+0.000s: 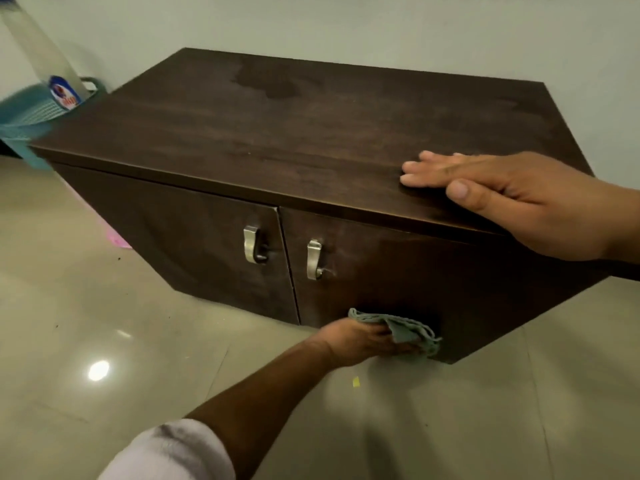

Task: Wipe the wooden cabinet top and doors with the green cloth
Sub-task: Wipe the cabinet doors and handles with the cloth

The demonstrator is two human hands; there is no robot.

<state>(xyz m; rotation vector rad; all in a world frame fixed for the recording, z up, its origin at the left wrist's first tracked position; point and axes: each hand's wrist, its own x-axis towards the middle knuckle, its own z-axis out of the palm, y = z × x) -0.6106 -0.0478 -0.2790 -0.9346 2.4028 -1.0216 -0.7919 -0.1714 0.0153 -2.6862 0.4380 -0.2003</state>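
Dark brown wood-grain cabinet [277, 140]; silver handles [252, 244]; grey-green cloth [405, 329]; beige floor tiles [86, 323].

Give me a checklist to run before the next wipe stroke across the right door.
1. Crumpled green cloth gripped in the left hand: ok.
2. Cloth pressed against the dark wooden right door, near its bottom edge: ok.
3. Right hand resting flat on the dark wooden cabinet top, bracing: ok.
4. Both doors shut: ok.
5. Curved metal handle clear of the cloth's present spot: ok.
6. Door surface already clean higher up: cannot tell.
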